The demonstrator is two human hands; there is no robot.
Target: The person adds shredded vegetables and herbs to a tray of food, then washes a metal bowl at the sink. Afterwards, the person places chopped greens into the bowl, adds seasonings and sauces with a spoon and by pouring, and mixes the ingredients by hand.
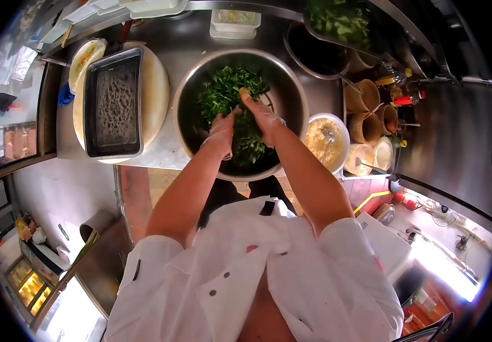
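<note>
A large steel bowl (297, 108) stands on the metal counter, with chopped green leaves (227, 85) inside it. Both hands are in the bowl and wear clear thin gloves. My left hand (221, 134) is at the near left part of the greens, its fingers curled into them; what they hold is partly hidden. My right hand (261, 117) reaches in from the right, thumb and fingers around some of the leaves. More greens lie between and below the two hands.
An empty black tray (113, 102) rests on a round board (157, 97) at the left. To the right are a white bowl of yellowish crumbs (320, 139) with a spoon, seasoning pots (365, 128), bottles (408, 99) and a dark pan (314, 54). White containers (234, 23) stand behind.
</note>
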